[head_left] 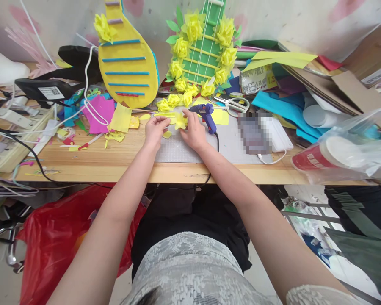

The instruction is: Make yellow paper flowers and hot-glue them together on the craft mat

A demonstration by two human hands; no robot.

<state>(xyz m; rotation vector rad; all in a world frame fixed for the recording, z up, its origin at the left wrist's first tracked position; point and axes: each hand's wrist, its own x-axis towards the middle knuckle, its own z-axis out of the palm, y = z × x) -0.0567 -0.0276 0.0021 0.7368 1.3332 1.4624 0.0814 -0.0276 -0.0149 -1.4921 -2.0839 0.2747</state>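
Over the grey cutting mat (174,150), my left hand (155,130) is closed in a pinch; what lies between its fingertips is too small to make out. My right hand (193,130) has its thumb and fingers closed on a yellow paper flower (180,121), just right of the left fingertips. A small yellow paper piece (167,134) lies below the left fingertips. Behind my right hand rests a purple glue gun (207,115), its black cord running to the table edge. Several finished yellow flowers (174,100) sit beyond the hands.
A yellow lute-shaped board (127,72) and a green one (203,55) edged with flowers lean at the back. Scissors (233,103), a phone (254,133), a white power bank (277,134) and a bagged cup (324,154) stand right. Paper scraps (100,113) and cables (38,159) crowd the left.
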